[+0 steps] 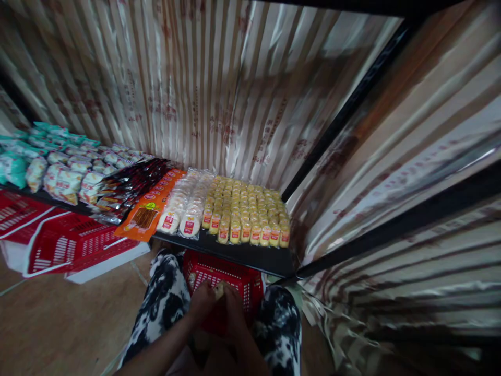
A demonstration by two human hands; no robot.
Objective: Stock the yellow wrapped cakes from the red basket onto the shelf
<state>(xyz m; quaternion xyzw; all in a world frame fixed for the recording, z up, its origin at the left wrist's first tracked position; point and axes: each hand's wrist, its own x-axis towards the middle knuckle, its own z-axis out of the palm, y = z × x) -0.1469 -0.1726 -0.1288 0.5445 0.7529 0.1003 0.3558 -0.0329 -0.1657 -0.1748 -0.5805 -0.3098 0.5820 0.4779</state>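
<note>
Between my legs, my left hand [202,298] and my right hand [232,300] are close together over a red plastic basket [246,287]. A small yellowish packet [219,290] is pinched between their fingers; its print is too blurred to read. Just beyond, rows of small yellow wrapped cakes [250,211] with red and white labels stand on a black shelf [238,256]. To their left lie two rows of round white wrapped cakes [190,225]. The inside of the basket is mostly hidden by my hands.
Farther left on the shelf are an orange snack bag [146,209], a pile of dark shiny packets [133,183], white packets [64,183] and teal packets [13,164]. Red baskets [66,243] stand on the floor at left. A black post [352,102] and striped sheeting [219,94] surround the shelf.
</note>
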